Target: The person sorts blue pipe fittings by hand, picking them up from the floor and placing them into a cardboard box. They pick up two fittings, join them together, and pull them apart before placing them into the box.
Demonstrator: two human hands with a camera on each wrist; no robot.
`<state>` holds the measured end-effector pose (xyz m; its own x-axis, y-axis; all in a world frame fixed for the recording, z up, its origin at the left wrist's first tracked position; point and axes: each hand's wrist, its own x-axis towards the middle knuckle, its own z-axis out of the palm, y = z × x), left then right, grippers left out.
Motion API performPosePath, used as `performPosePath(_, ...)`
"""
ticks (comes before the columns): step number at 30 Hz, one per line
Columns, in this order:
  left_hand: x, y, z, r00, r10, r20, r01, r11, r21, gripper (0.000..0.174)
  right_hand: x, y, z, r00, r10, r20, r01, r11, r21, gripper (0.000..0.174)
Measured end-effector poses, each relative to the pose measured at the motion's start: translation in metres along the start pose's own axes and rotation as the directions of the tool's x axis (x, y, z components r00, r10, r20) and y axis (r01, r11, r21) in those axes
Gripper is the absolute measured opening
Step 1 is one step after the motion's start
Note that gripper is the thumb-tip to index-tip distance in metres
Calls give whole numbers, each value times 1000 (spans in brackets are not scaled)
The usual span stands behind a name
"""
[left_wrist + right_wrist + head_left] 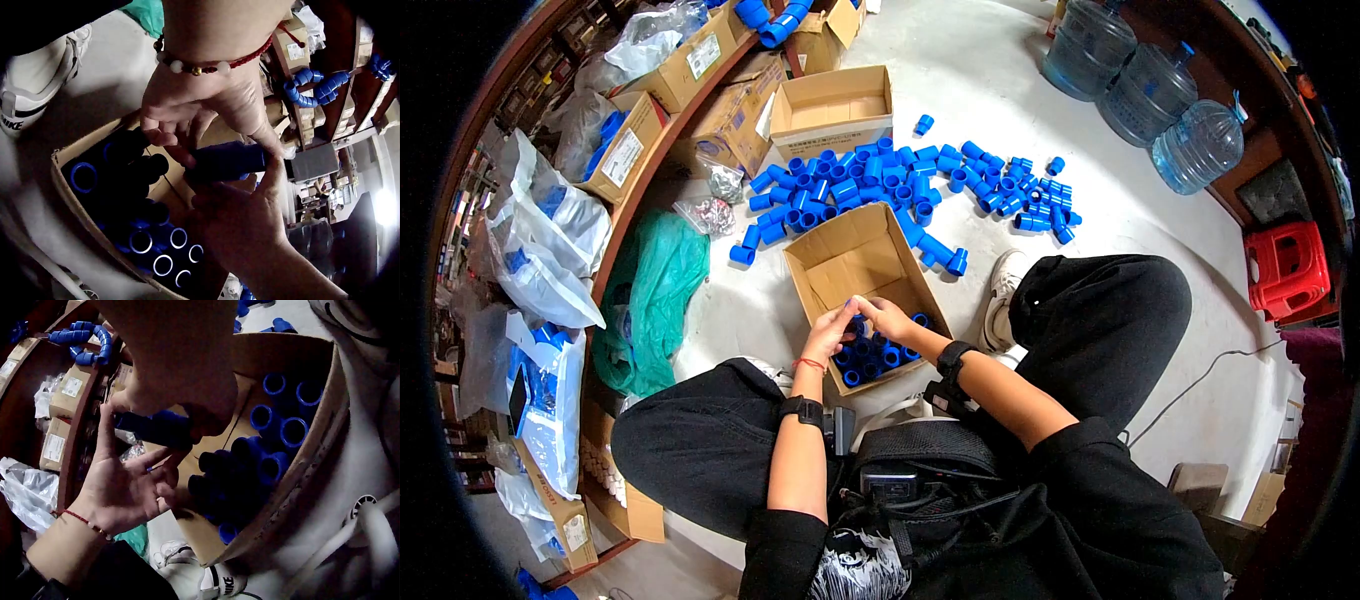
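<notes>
Over an open cardboard box (838, 265), my left hand (828, 337) and right hand (889, 318) meet around one blue pipe fitting (228, 161). In the right wrist view, the left thumb lies at one end of this short tube (156, 429) and the left fingers reach its other end. The right hand grips it from the other side, its fingers partly hidden in shadow. Below, several blue pipe fittings (294, 432) stand on end, packed in the box's near part. Bare cardboard shows in the far part.
A loose pile of blue fittings (870, 180) covers the floor beyond the box. Another open carton (832, 105) stands behind it. Shelves with boxes and a green bag (655, 300) line the left. Water bottles (1140, 90) and a red stool (1287, 270) are at right.
</notes>
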<state>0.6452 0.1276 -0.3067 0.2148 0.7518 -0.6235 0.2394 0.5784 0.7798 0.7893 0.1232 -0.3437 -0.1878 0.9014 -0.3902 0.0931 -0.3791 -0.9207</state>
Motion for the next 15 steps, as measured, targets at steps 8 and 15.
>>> performPosePath(8, -5, 8, -1, 992, 126, 10, -126, 992, 30, 55, -11, -14, -2, 992, 104, 70, -113, 983, 142, 63)
performPosePath(15, 3, -4, -5, 997, 76, -13, -75, 997, 35, 54, -8, -8, -1, 990, 109, 86, -118, 987, 109, 64)
